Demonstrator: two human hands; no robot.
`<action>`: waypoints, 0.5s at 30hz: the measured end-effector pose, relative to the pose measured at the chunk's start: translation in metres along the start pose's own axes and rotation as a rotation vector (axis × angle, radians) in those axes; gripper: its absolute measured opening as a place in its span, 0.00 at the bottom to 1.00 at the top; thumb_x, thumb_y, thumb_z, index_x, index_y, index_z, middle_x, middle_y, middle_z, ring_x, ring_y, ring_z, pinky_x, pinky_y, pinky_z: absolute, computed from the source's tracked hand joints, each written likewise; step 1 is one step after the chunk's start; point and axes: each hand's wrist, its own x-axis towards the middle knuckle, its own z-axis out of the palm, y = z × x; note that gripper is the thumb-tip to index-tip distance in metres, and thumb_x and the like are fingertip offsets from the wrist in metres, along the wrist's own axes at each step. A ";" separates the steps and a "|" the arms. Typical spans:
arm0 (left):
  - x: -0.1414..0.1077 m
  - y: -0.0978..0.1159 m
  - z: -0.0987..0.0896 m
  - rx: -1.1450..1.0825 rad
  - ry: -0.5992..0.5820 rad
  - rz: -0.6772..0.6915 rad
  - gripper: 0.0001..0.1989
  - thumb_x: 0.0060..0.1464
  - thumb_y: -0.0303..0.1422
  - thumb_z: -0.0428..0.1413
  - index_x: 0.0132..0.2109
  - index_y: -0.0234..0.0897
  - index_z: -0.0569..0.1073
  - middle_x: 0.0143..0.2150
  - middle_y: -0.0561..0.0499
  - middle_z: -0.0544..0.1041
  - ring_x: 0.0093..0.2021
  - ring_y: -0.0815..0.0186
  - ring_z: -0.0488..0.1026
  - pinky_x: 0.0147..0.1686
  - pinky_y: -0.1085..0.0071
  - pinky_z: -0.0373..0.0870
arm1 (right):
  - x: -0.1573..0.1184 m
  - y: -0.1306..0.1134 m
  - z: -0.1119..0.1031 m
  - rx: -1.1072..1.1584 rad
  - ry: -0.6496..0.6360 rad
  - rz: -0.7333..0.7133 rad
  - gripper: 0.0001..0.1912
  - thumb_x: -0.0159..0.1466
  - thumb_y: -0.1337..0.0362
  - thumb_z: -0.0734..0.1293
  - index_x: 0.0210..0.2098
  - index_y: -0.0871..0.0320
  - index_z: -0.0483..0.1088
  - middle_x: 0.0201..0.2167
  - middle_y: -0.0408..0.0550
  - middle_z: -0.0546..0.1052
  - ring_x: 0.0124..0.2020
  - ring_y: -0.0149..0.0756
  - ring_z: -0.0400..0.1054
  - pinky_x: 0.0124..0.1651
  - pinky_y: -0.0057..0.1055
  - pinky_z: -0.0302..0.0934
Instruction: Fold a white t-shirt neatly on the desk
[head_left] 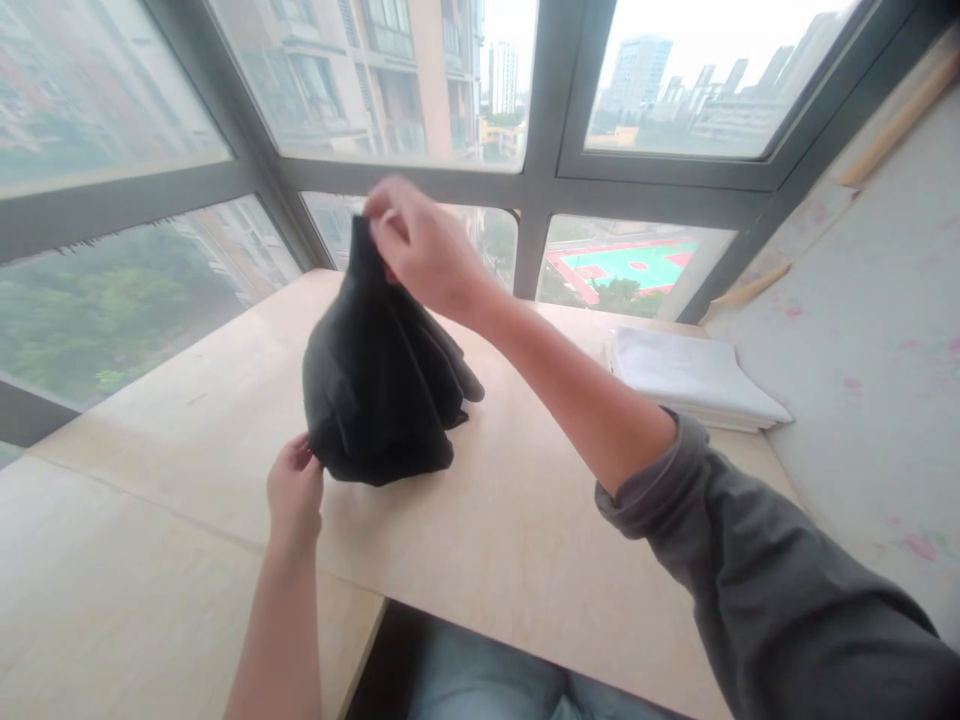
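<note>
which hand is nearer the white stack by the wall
Right: the right hand is raised left of the white stack; the left hand is farther left, low on the black cloth.

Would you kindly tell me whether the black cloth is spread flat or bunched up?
Bunched up: the black cloth hangs in folds below the right hand, while the left hand pinches its lower edge.

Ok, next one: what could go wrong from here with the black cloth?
The right hand grips the black cloth only at its narrow top, so it might slip and drop in a heap on the table.
The cloth hangs in bunched folds, so it may crease or lie unevenly if set down like this.
The left hand is at the lower left edge; pulling there could skew it.
</note>
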 end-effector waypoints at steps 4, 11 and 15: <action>-0.013 -0.013 0.001 0.191 0.157 0.083 0.23 0.48 0.35 0.58 0.53 0.36 0.74 0.51 0.44 0.76 0.53 0.57 0.73 0.56 0.58 0.69 | -0.055 0.047 0.001 0.153 -0.172 0.230 0.06 0.68 0.67 0.61 0.44 0.58 0.67 0.34 0.43 0.78 0.32 0.26 0.73 0.41 0.25 0.68; -0.041 0.036 0.037 0.512 0.029 0.552 0.22 0.59 0.40 0.54 0.57 0.34 0.72 0.56 0.38 0.73 0.60 0.51 0.67 0.61 0.53 0.63 | -0.182 0.131 -0.039 0.142 -0.016 0.677 0.10 0.61 0.67 0.61 0.40 0.60 0.70 0.33 0.48 0.79 0.29 0.29 0.71 0.31 0.27 0.65; -0.057 0.052 0.076 0.722 -0.134 0.679 0.28 0.59 0.46 0.54 0.61 0.35 0.70 0.65 0.34 0.64 0.67 0.44 0.59 0.64 0.45 0.54 | -0.272 0.153 -0.061 0.042 0.002 0.828 0.11 0.61 0.64 0.60 0.40 0.60 0.71 0.34 0.49 0.80 0.29 0.31 0.72 0.34 0.30 0.66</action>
